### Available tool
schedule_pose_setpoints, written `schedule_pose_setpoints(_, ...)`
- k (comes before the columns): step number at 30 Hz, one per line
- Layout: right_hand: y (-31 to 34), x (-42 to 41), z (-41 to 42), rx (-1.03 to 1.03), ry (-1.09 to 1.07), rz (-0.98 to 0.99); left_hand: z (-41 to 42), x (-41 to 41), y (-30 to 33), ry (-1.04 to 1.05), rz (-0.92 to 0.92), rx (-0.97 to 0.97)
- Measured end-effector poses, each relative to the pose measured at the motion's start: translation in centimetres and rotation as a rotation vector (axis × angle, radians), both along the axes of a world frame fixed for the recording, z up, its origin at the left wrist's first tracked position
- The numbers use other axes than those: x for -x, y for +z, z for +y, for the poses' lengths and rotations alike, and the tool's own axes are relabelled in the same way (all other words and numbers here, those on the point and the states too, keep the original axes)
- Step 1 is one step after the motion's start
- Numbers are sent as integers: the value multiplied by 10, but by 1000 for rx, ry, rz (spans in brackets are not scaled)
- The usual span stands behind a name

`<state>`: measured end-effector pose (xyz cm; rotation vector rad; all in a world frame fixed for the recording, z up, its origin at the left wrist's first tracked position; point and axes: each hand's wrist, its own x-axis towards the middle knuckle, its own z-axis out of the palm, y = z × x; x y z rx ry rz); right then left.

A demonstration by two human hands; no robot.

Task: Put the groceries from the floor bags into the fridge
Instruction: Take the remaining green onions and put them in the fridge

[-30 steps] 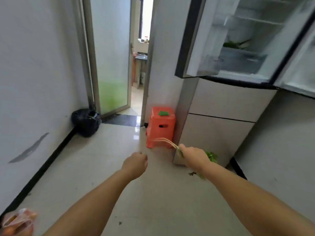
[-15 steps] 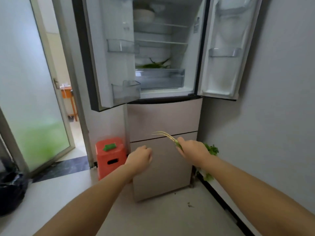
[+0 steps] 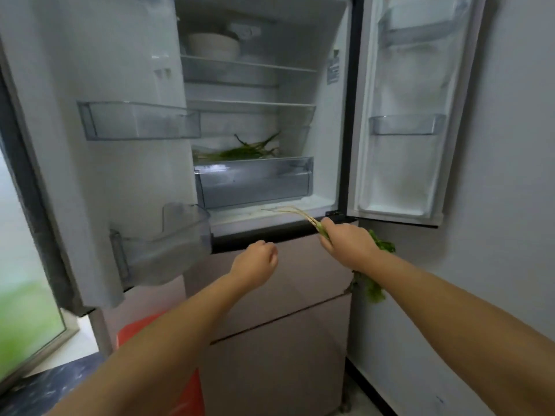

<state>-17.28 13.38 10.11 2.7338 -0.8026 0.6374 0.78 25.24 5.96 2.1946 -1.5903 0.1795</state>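
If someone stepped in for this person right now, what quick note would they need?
Right hand: grips a bunch of leafy greens, pale roots pointing toward the fridge.
Left hand: curled, holding nothing.
Fridge: both upper doors open; some long green vegetables already lie above the clear drawer.
Left: set this bunch inside. The floor bags are out of view, so what remains in them cannot be told.

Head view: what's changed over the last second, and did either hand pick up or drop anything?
The view swung up from the floor to the open fridge, now much nearer. Both hands rose toward it. Nothing was picked up or dropped: the right hand still grips the leafy herb bunch, roots pointing at the fridge; the left hand stays curled and empty. Both doors remain open.
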Motion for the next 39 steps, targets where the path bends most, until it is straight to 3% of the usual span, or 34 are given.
schedule_pose_setpoints(7, 43, -97, -140, 170, 115, -14, -135, -81, 56, 84, -134, 185)
schedule_pose_setpoints(11, 78, -161, -218, 292, 206, 38, -206, -137, 81, 220, -188, 326)
schedule_pose_setpoints(14, 106, -205, -266, 360, 286, 50, -246, -182, 97, 333, -217, 319)
schedule_pose_setpoints(19, 145, -275, -320, 453, 361, 72, -271, -250, 118, 505, -344, 289)
schedule_pose_setpoints(25, 173, -350, -361, 648, 418, 168, -285, -317, 123, 612, -356, 299)
schedule_pose_setpoints(29, 186, -404, -376, 719, 451, 193, -296, -341, 105, 611, -582, 385)
schedule_pose_setpoints(32, 189, -454, -379, 616, 503, 186, -303, -347, 90, 692, -675, 499)
schedule_pose_setpoints(36, 179, -512, -365, 220, 591, 196, -306, -354, 88, 689, -766, 604)
schedule_pose_setpoints(39, 167, -542, -342, 129, 584, 277, -306, -354, 87, 686, -784, 609)
